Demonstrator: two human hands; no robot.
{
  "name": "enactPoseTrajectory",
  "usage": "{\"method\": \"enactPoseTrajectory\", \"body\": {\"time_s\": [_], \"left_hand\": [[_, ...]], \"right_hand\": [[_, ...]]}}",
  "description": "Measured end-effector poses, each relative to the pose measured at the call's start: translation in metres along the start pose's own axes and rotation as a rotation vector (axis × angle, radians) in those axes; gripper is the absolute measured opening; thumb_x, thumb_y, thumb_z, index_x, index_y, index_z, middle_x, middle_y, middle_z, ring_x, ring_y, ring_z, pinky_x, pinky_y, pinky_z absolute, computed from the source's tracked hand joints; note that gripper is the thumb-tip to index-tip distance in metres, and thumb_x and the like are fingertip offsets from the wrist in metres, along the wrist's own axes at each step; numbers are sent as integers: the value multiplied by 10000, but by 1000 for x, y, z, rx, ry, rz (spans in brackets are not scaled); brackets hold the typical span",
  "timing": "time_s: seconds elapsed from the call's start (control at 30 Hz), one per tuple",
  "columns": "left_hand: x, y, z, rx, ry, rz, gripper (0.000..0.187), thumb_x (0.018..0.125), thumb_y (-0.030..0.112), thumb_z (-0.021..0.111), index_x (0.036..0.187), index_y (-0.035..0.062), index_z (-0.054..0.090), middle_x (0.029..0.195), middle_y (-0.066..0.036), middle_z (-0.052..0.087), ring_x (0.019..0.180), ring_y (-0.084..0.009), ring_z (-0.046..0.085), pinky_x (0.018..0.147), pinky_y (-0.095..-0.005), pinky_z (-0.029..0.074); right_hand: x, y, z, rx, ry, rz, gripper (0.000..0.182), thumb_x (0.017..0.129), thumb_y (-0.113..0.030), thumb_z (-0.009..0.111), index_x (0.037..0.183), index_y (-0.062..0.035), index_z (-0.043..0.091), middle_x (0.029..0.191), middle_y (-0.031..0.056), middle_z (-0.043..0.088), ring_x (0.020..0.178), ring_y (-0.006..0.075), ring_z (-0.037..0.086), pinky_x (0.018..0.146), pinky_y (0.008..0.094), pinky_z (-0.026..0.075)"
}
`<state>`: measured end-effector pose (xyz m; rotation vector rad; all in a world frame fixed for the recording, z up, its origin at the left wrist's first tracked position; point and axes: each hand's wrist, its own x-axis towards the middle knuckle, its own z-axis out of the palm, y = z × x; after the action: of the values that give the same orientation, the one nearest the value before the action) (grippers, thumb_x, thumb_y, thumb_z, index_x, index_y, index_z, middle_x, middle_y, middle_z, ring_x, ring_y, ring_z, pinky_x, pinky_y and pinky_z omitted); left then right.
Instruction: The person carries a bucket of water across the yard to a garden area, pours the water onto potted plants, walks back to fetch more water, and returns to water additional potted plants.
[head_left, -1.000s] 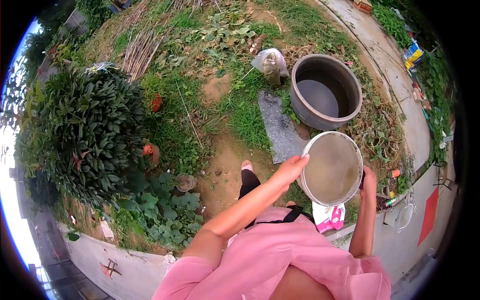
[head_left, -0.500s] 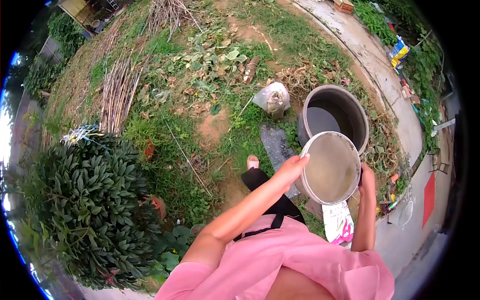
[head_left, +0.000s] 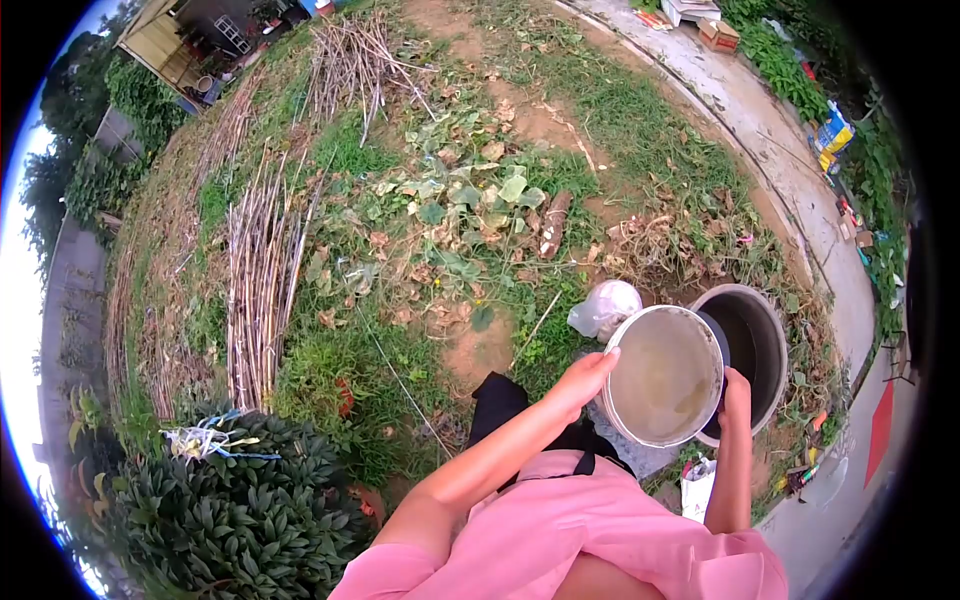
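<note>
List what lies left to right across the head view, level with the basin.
Bundle of dry stalks → left hand → basin of cloudy water → right hand → large dark pot.

Rural garden plot beside house yard. Bare earth and patchy grass (head_left: 620, 120), broad-leaved vine patch (head_left: 470, 200), bundles of dry cut stalks (head_left: 255, 270) laid on ground. Dense leafy shrub (head_left: 240, 510) at near edge. Large grey water vat (head_left: 770, 345) sunk among weeds. Concrete path (head_left: 770, 130) curving along edge, cardboard boxes (head_left: 705, 20) on it. Small building (head_left: 190, 35) far left.
</note>
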<state>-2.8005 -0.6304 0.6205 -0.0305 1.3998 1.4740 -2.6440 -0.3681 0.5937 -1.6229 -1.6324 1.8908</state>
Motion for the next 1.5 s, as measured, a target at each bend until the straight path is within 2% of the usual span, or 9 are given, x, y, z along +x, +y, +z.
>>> {"method": "enactPoseTrajectory", "body": {"time_s": [0.13, 0.23, 0.33, 0.37, 0.5, 0.9, 1.07, 1.2, 1.5], "left_hand": [[61, 80, -64, -23, -42, -8, 419, 881, 448, 399, 1030, 83, 542, 865, 6, 585, 696, -78, 495, 644, -232, 359], [120, 130, -115, 153, -46, -10, 519, 864, 440, 450, 1090, -22, 520, 997, -94, 584, 899, -161, 535, 806, -283, 397], [163, 214, -153, 52, -167, 21, 480, 869, 432, 444, 1059, -1, 524, 931, -73, 584, 833, -140, 522, 755, -286, 403], [169, 237, -156, 71, -112, 34, 440, 884, 416, 424, 1019, 13, 540, 874, -43, 584, 780, -118, 509, 729, -273, 395], [232, 316, -196, 91, -229, -47, 443, 883, 417, 419, 1033, 19, 542, 899, -53, 592, 811, -132, 522, 758, -291, 400], [449, 526, -278, 154, -304, -13, 429, 869, 472, 386, 824, 100, 593, 649, 31, 532, 547, -75, 406, 490, -250, 285], [556, 635, -316, 48, -383, -79, 478, 888, 456, 369, 1035, 37, 544, 918, -56, 600, 795, -139, 545, 730, -311, 414], [649, 724, -347, 112, -277, -84, 546, 863, 459, 442, 1127, -18, 485, 1046, -91, 544, 977, -138, 475, 848, -272, 366], [837, 945, -424, 87, -233, -132, 501, 857, 512, 407, 1126, 97, 487, 940, -14, 563, 846, -112, 490, 766, -288, 374]], "right_hand": [[33, -57, 88, 31, 89, -9, 217, 773, -214, 444, 602, -112, 531, 524, -20, 474, 385, 88, 397, 333, 234, 252], [65, -91, 145, 24, 96, -21, 250, 794, -217, 441, 583, -107, 516, 503, -31, 442, 382, 73, 364, 347, 245, 249], [88, -134, 208, 171, 223, 5, 222, 805, -175, 447, 666, -58, 575, 586, -8, 514, 474, 98, 446, 420, 239, 328], [104, -143, 217, 196, 200, -10, 231, 809, -180, 452, 801, -3, 601, 768, 61, 597, 684, 163, 563, 627, 284, 461], [151, -201, 254, 139, 204, 14, 245, 813, -197, 453, 841, 1, 595, 803, 73, 602, 723, 169, 570, 655, 290, 464], [356, -401, 393, 206, 191, -6, 245, 813, -178, 451, 852, 19, 591, 810, 84, 604, 726, 182, 568, 669, 293, 455], [470, -474, 454, 264, 208, -2, 277, 814, -188, 436, 877, 30, 596, 821, 103, 614, 723, 191, 575, 663, 302, 459], [566, -557, 529, 321, 207, 73, 249, 802, -173, 461, 872, 25, 594, 813, 89, 607, 721, 171, 563, 661, 291, 449], [770, -757, 679, 238, 205, -3, 200, 796, -156, 467, 740, -5, 585, 671, 42, 556, 585, 133, 498, 546, 281, 398]]}}
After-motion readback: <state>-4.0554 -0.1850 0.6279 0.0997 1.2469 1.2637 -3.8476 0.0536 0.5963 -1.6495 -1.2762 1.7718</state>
